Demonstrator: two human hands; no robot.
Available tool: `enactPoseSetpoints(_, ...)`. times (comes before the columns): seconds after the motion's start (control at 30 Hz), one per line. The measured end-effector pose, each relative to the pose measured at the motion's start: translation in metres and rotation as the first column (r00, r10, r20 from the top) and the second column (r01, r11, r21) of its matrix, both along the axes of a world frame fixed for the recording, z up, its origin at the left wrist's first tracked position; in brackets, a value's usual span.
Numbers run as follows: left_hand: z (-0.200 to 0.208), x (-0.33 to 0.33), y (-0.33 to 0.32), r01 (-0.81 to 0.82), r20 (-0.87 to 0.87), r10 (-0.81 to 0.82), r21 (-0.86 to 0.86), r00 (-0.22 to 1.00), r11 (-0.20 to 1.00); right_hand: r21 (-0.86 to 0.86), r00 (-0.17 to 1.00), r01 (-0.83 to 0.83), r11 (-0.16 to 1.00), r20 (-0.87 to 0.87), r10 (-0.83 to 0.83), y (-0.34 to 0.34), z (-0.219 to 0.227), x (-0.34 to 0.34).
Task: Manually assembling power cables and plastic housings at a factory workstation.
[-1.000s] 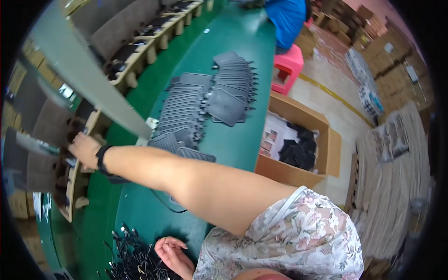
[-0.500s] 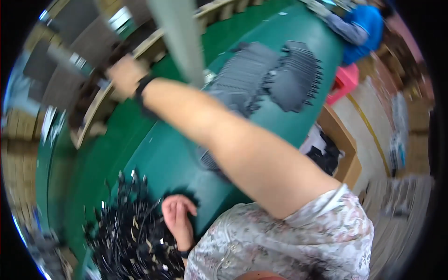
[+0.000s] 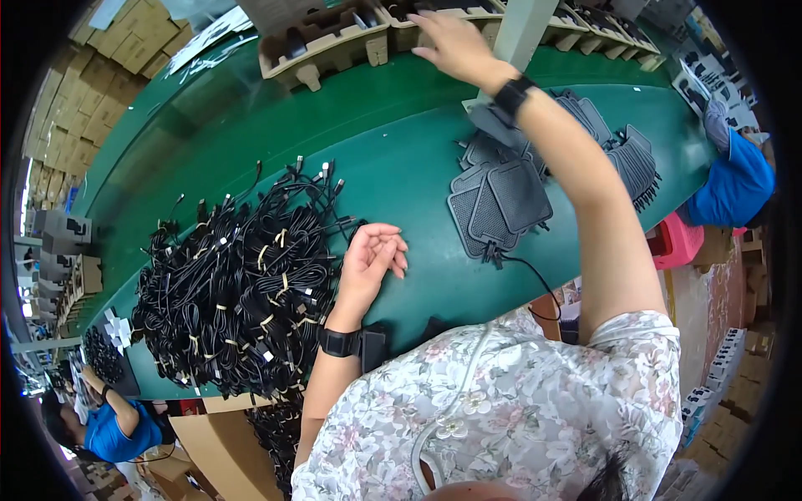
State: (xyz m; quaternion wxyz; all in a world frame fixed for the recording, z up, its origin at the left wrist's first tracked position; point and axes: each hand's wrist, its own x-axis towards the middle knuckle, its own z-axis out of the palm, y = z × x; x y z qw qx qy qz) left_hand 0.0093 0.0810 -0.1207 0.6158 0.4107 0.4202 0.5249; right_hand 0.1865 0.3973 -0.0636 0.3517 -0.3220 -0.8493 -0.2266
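A: Doing what?
B: Seemingly reaching with the right grip (image 3: pixel 455 48) to a tan moulded-pulp tray (image 3: pixel 402 38); would next call for careful fingertip placement.
A: Holding anything?
B: With the right grip spread wide, nothing visible; with the left grip (image 3: pixel 369 265) loosely curled, apparently nothing either.
A: And the tray?
B: Stiff-looking, bumpy-edged, at the right grip's fingertips, possibly touching; well apart from tied black cables (image 3: pixel 242 301) beside the left grip.

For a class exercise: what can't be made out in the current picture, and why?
Head view:
Part of the grey pads: behind the right arm.
Core of the black cable pile: covered by its surface.
Beige tray by the right hand: cut off by the top edge.
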Motion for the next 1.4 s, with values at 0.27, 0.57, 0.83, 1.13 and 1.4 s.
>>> enactPoseSetpoints(0.27,-0.002,-0.002,-0.004,0.032,-0.065,-0.031,0.012,0.997,0.999,-0.539,0.937,0.144,0.830,0.343,0.060,-0.164,0.040,0.089)
enactPoseSetpoints(0.57,-0.008,0.004,-0.010,0.061,-0.093,-0.055,0.059,0.994,0.996,-0.524,0.955,0.290,0.801,0.218,-0.203,-0.216,0.003,0.092)
enactPoseSetpoints(0.83,0.010,0.016,-0.015,-0.082,-0.438,0.237,0.345,0.867,0.935,-0.552,0.817,-0.489,0.675,-0.019,0.577,-0.230,0.024,0.019)
enactPoseSetpoints(1.13,0.002,-0.004,-0.008,-0.184,0.098,0.175,0.091,0.980,0.979,-0.800,0.792,-0.598,-0.048,-0.599,0.117,-0.169,0.013,-0.046)
enactPoseSetpoints(1.4,0.001,-0.001,-0.010,-0.076,-0.024,0.080,0.141,0.997,0.987,-0.273,0.736,-0.396,0.877,-0.666,0.125,0.026,0.058,-0.090)
